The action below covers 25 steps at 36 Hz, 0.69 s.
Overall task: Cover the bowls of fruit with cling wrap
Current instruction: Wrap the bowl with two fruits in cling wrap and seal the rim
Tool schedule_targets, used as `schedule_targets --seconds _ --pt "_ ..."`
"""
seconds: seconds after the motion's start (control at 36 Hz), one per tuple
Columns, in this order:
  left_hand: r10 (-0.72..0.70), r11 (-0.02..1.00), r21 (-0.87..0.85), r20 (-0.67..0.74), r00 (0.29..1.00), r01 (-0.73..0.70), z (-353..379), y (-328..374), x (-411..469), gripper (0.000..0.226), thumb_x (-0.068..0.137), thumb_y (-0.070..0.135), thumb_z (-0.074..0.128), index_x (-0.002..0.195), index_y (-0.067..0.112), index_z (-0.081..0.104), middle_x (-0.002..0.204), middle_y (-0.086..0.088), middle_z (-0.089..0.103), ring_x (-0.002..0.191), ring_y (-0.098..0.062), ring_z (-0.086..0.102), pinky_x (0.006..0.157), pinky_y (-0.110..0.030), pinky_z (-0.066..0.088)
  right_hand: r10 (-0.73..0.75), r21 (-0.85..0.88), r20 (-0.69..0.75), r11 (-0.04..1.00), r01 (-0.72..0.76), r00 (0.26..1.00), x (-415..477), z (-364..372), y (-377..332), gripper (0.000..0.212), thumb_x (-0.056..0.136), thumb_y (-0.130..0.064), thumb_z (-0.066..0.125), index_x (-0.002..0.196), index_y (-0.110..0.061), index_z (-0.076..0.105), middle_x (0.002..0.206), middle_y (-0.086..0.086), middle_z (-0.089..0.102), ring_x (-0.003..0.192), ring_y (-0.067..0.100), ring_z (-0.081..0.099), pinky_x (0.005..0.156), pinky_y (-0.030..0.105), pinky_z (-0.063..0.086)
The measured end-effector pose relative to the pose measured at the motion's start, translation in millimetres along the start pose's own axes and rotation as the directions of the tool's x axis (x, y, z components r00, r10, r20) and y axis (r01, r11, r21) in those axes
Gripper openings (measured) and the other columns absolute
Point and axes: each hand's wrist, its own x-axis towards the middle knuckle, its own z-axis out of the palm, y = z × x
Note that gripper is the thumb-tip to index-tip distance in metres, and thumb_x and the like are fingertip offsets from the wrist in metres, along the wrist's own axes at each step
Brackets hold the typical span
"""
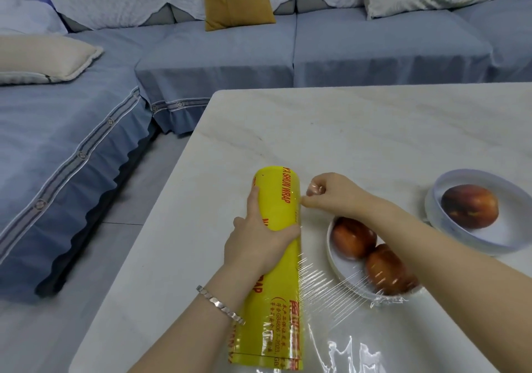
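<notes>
Left hand [259, 237] is clamped over the middle of the yellow cling wrap roll [276, 263], palm down, pinning it flat on the white desk [331, 130]. Right hand [331, 194] is right beside the roll's far half, fingers closed in a pinch on the film's free edge, forearm crossing above the near bowl [339, 266].

A stretch of clear film [331, 292] already runs off the roll's near half, pulled taut and ridged, reaching over the near bowl's lower rim and the two red fruits [371, 254] inside. More loose film lies crumpled on the desk by the bottom edge.

The far bowl [478, 214], white, holding one red fruit [469, 206], sits well apart to the right; whether it is wrapped yet, I cannot tell.

That film looks feather-light, stretchy and clingy, likely to fold onto itself and tear if yanked from one point. Best held wide along the free edge, pulled evenly. The roll looks stiff and hefty, a good anchor under the palm, though the glossy wrapper may slide. Bowls look light and could skid.
</notes>
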Motion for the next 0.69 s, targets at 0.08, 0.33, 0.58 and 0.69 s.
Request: schedule_targets --seconds 0.08,0.33,0.58,0.69 --pt "0.006 1.0 -0.013 0.0 1.0 -0.006 -1 -2 0 0.099 0.074 0.059 0.062 0.143 0.047 -0.008 0.124 -0.012 0.046 0.102 -0.031 0.056 0.08 -0.035 0.045 -0.051 0.039 -0.015 0.998 0.051 0.999 4 2 -2 0.045 0.072 -0.012 0.067 0.049 -0.019 0.03 0.079 0.028 0.06 0.079 0.038 0.054 0.072 0.037 0.044" --pt "0.002 1.0 0.018 -0.008 1.0 -0.001 1 -1 3 0.1 0.074 0.061 0.061 0.142 0.047 -0.01 0.118 -0.009 0.046 0.099 -0.028 0.055 0.077 -0.033 0.044 -0.012 0.029 -0.153 0.999 0.016 0.988 20 8 9 0.045 0.071 -0.001 0.058 0.042 -0.018 0.028 0.053 0.004 0.058 0.061 0.014 0.056 0.054 0.013 0.04" --pt "-0.007 1.0 0.028 -0.018 1.0 0.008 1 0 3 0.1 0.073 0.062 0.061 0.142 0.047 -0.01 0.118 -0.01 0.045 0.099 -0.029 0.056 0.079 -0.034 0.044 -0.043 0.132 -0.18 0.989 0.068 0.983 12 4 8 0.028 0.078 -0.013 0.063 0.06 -0.023 0.044 0.066 -0.005 0.056 0.069 0.014 0.053 0.06 0.012 0.037" --pt "-0.008 1.0 0.012 -0.021 1.0 0.008 0 -1 3 0.1 0.072 0.062 0.062 0.142 0.048 -0.008 0.121 -0.011 0.046 0.102 -0.03 0.056 0.083 -0.036 0.045 -0.112 0.096 -0.116 0.988 0.124 0.987 7 -2 0 0.012 0.077 -0.016 0.066 0.071 -0.023 0.058 0.078 -0.002 0.064 0.076 0.013 0.061 0.074 0.025 0.045"
